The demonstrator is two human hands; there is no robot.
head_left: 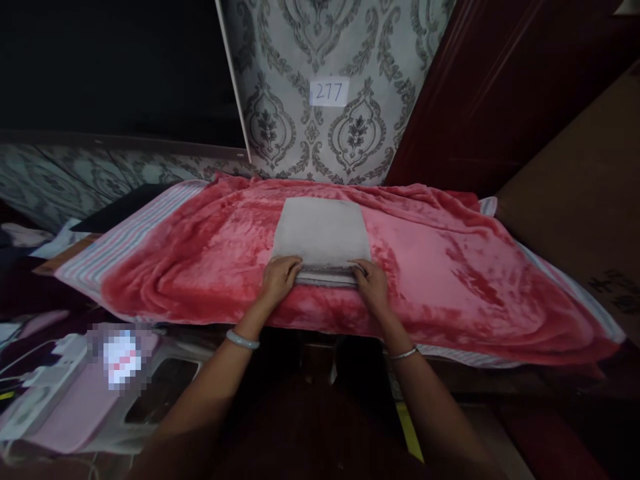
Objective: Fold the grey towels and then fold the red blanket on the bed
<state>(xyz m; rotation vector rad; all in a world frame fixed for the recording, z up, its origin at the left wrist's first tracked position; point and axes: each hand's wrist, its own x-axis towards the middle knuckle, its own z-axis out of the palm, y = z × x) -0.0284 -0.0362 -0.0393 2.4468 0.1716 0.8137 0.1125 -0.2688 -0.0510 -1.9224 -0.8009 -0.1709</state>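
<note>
A folded grey towel (323, 233) lies flat on a red plush blanket (450, 267) that covers a table. My left hand (280, 277) grips the towel's near left corner, fingers curled over the folded edge. At the near right corner my right hand (371, 283) holds the same edge, fingers curled on the layers. A pale bangle sits on my left wrist, and a thin bracelet circles the right wrist.
A striped cloth (115, 243) shows under the blanket at the left. Patterned wallpaper with a paper tag reading 277 (329, 92) stands behind. A dark red door (500, 100) is at the right. Pink and white items (75, 393) lie at the lower left.
</note>
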